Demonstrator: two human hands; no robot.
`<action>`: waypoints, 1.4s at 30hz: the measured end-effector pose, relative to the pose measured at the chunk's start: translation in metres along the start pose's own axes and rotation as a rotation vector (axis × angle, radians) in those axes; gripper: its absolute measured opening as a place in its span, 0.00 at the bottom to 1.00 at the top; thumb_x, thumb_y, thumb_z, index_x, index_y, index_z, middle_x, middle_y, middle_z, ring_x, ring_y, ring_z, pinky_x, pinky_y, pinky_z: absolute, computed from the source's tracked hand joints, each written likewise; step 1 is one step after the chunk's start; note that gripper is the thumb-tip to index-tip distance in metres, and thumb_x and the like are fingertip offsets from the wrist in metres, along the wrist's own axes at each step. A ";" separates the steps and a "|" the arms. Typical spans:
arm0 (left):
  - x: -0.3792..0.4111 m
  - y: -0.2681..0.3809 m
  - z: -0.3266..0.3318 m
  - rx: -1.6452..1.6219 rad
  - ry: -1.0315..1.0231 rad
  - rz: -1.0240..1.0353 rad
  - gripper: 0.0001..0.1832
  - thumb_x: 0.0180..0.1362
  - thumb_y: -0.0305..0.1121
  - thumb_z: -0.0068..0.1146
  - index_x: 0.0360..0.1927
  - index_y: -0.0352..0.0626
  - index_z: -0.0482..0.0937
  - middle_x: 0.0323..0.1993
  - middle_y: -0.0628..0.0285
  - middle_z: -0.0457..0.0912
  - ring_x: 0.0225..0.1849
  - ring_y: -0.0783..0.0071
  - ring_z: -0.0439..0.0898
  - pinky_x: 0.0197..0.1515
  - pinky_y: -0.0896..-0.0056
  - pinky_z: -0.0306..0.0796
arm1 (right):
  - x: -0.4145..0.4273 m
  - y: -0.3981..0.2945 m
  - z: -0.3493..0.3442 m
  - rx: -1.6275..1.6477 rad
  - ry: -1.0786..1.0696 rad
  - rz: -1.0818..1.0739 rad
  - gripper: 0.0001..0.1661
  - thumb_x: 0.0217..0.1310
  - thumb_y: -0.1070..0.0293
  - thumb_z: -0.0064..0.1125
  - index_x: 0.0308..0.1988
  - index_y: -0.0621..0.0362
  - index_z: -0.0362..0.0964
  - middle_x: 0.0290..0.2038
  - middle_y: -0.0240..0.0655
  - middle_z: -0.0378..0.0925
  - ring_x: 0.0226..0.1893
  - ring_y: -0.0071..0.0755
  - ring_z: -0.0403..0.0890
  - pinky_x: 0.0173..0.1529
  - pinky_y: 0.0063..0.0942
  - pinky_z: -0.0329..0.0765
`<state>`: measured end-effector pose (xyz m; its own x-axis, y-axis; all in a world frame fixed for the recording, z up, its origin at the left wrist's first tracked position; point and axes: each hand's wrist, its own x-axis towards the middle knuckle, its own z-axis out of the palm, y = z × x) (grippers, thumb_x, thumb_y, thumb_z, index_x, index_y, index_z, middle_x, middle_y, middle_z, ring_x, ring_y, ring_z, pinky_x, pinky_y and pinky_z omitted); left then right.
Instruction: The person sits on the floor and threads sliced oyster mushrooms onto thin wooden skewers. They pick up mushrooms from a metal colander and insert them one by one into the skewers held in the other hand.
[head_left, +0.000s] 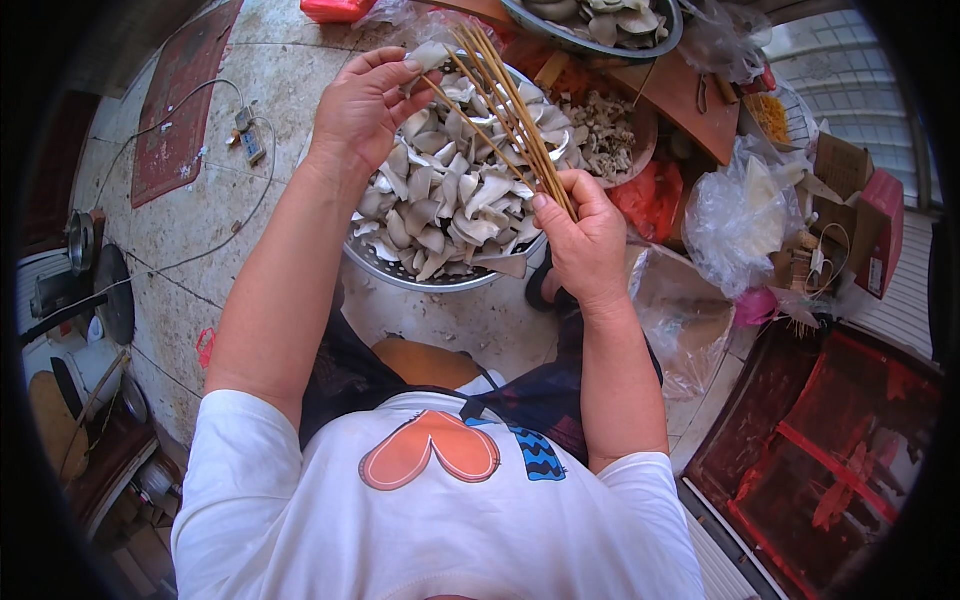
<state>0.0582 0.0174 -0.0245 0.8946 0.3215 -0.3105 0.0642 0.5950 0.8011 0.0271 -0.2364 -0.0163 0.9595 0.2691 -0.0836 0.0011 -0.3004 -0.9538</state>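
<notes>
My left hand (367, 109) pinches a pale oyster mushroom piece (429, 57) between thumb and fingers. My right hand (585, 232) grips a bundle of thin bamboo skewers (517, 112) by their lower ends. One skewer (480, 133) splays away from the bundle, its tip at the left fingertips; whether it pierces the mushroom piece is hard to tell. Below both hands stands a perforated metal colander (420, 283), heaped with torn grey-white oyster mushrooms (427, 210).
Behind the colander are a metal basin (616, 54) of mushrooms and a pink basin (646, 142) of small mushroom scraps. A wooden board (701, 112) and clear plastic bag (739, 217) lie to the right. A power strip (252, 142) and its cord lie on the left floor.
</notes>
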 end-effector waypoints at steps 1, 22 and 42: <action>-0.001 0.000 0.002 0.019 0.001 -0.015 0.14 0.57 0.23 0.55 0.46 0.36 0.68 0.41 0.53 0.79 0.42 0.61 0.82 0.40 0.69 0.81 | 0.000 0.000 0.000 0.019 0.004 0.008 0.05 0.57 0.71 0.58 0.34 0.60 0.72 0.23 0.25 0.70 0.24 0.16 0.67 0.30 0.20 0.69; -0.032 -0.045 0.023 1.278 -0.367 0.087 0.08 0.50 0.33 0.63 0.30 0.41 0.81 0.28 0.63 0.82 0.31 0.72 0.79 0.37 0.70 0.72 | 0.007 0.000 -0.007 0.047 0.133 -0.002 0.06 0.57 0.71 0.59 0.35 0.61 0.73 0.24 0.25 0.75 0.24 0.13 0.70 0.29 0.18 0.70; -0.017 -0.037 0.024 1.210 -0.270 -0.164 0.11 0.49 0.36 0.64 0.31 0.38 0.80 0.23 0.63 0.80 0.25 0.76 0.78 0.30 0.73 0.72 | 0.000 -0.009 -0.004 -0.037 0.080 -0.051 0.06 0.55 0.71 0.58 0.34 0.59 0.73 0.24 0.32 0.76 0.24 0.22 0.74 0.32 0.23 0.72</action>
<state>0.0517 -0.0273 -0.0365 0.8904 0.0613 -0.4510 0.4204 -0.4903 0.7634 0.0283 -0.2371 -0.0066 0.9773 0.2117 -0.0104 0.0598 -0.3222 -0.9448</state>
